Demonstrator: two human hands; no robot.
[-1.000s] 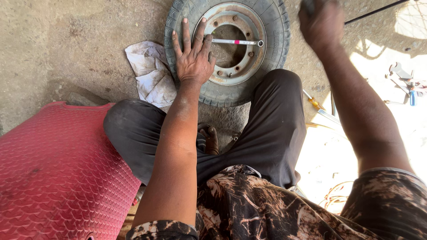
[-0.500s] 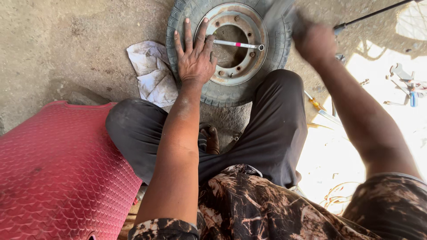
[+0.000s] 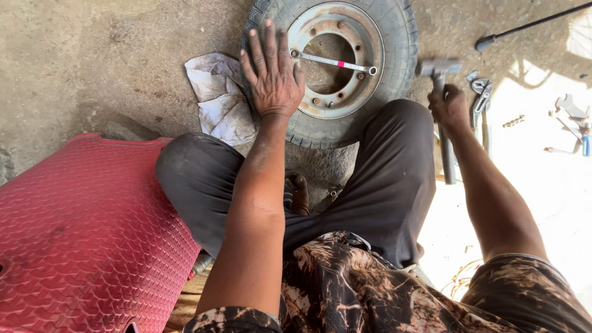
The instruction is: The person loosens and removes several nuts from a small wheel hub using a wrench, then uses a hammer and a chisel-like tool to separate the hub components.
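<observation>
Now the left hand (image 3: pixel 273 80) lies flat, fingers spread, on the tyre (image 3: pixel 336 61) at the wheel's left edge, while the right hand (image 3: pixel 449 106) is closed round a hammer (image 3: pixel 439 68) just right of the tyre. Striking well likely means pinning the wheel firmly, fingers clear of the rim.

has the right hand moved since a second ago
Yes. The right hand, gripping the hammer, came down from above the tyre to its right side.
</observation>
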